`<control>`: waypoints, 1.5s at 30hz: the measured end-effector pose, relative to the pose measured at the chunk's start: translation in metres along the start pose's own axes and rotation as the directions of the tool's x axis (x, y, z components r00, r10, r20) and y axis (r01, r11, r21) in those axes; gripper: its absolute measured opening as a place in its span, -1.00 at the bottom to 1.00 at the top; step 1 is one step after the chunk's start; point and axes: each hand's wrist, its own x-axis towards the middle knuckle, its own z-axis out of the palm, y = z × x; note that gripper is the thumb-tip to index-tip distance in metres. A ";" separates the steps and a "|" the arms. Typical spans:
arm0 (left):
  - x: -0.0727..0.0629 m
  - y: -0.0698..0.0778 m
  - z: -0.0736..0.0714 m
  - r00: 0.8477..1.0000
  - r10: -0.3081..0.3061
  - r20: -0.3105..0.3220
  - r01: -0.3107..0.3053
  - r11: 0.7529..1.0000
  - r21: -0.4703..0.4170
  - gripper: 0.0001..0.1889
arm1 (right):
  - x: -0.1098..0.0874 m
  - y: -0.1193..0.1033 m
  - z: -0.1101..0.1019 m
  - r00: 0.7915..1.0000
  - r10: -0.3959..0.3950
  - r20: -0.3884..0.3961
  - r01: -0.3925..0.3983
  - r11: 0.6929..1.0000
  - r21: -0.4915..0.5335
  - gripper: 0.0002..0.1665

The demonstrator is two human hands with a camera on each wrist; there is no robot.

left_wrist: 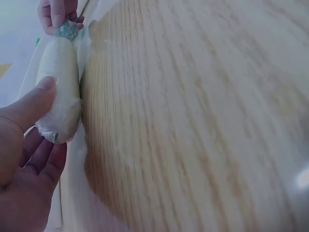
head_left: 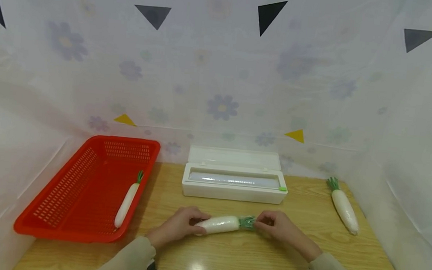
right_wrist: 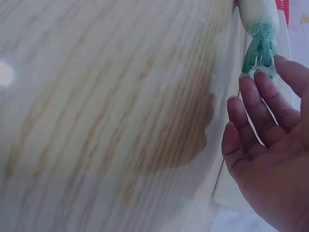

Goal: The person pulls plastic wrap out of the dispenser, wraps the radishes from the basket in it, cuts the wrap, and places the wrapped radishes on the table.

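Observation:
A white radish (head_left: 220,225) wrapped in clear plastic film lies nearly level over the table, its green leafy top (head_left: 247,222) to the right. My left hand (head_left: 180,225) grips its leafless end, thumb on one side and fingers on the other, as the left wrist view also shows. At the other end my right hand (head_left: 282,229) pinches the film-covered tip of the leaves (right_wrist: 260,53) with thumb and fingertips. Behind the radish stands a white cling film box (head_left: 234,192), lid raised, with a film roll (head_left: 235,180) inside.
On the left, a red plastic basket (head_left: 72,235) holds one slim white radish (head_left: 126,205) with green leaves. Another white radish (head_left: 345,210), shiny as if wrapped, lies at the table's right side. A flower-patterned sheet (head_left: 224,80) hangs behind the wooden table (head_left: 250,266).

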 end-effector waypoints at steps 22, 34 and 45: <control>-0.021 0.017 0.024 0.991 0.128 0.038 -0.133 0.932 0.337 -0.64 | -0.001 0.002 0.011 0.994 -0.090 -0.057 0.082 0.990 -0.118 -0.88; -0.016 0.028 0.015 0.991 0.026 0.128 -0.036 0.996 0.076 -0.55 | -0.004 -0.001 0.007 0.991 -0.125 -0.042 0.120 0.988 -0.100 -0.86; -0.010 0.028 0.014 0.979 0.008 0.203 -0.027 0.995 0.091 -0.39 | -0.005 0.000 0.005 0.995 -0.100 -0.028 0.096 0.990 -0.106 -0.82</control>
